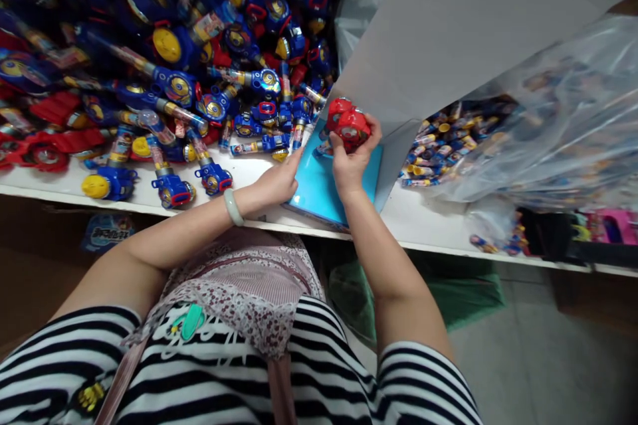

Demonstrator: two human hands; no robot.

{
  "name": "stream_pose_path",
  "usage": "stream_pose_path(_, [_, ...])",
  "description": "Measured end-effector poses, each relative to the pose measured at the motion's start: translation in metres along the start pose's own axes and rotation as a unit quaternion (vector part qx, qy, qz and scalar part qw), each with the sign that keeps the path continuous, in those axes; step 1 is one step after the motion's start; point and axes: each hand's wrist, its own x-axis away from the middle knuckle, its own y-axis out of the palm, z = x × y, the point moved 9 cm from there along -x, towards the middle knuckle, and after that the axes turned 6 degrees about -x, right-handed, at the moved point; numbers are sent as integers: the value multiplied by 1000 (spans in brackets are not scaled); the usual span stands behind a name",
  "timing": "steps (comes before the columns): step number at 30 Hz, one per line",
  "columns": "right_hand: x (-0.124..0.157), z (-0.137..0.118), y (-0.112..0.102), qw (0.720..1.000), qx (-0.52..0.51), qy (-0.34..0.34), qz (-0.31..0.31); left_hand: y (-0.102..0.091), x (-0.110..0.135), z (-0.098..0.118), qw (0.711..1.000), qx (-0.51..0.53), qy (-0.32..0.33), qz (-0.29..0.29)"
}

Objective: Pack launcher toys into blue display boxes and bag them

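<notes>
Toy (351, 125), red and rounded — pinched between thumb and fingers of the right hand (355, 161) — sits over the blue box (319, 189) at the table's front edge (428, 234), rightward of the left hand (276, 184), whose grip I cannot tell.

red toy (345, 122) partly hidden by right hand (351, 163). toy pile (179, 87) cut off at top and left, dark and blurry up there. print on tubes (182, 115) too small to read. plastic bag (553, 116) cut off at right, insides blurred.
</notes>
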Motion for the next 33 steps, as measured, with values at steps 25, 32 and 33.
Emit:
stream_pose_path(25, [93,68,-112,967,178,182,25,-4,-9,2,998,-45,21,47])
stream_pose_path(32, [105,59,-100,956,182,230,32,-2,-6,-2,997,-70,-14,15])
stream_pose_path(33, [107,59,-101,952,184,244,30,-2,-5,-1,998,-59,-16,6])
